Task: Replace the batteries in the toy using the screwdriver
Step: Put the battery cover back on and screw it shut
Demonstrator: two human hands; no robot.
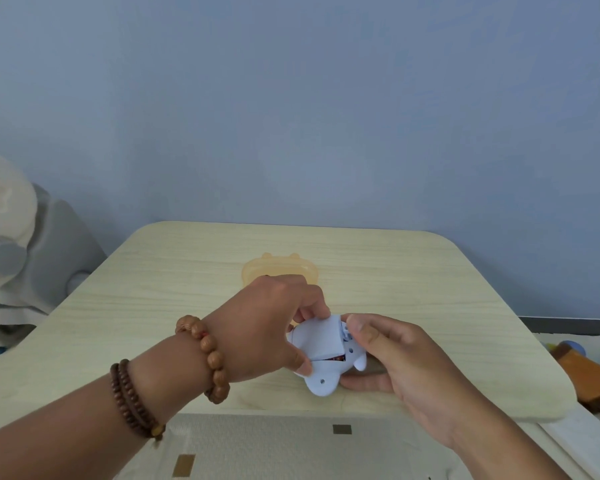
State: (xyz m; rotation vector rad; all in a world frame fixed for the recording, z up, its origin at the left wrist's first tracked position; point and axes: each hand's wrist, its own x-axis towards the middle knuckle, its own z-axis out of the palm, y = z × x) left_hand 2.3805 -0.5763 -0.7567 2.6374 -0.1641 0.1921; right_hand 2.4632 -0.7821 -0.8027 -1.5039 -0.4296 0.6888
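Left hand: pinched the white battery cover, which sat tilted up at one edge on the toy.
Right hand: cupped the pale blue toy just above the table.
Gap under cover: a bit of red showed, batteries I guess, couldn't really tell.
Orange tray: behind my hands, mostly hidden.
Writing: none I could read.

Both forearms are bare, with no sleeves in view. The left wrist carries a bracelet of large, round, reddish-brown wooden beads, with one small red bead among them. Farther up the left forearm sits a double-wrapped strand of small dark brown beads, ending in one paler, tan bead at the underside of the arm.
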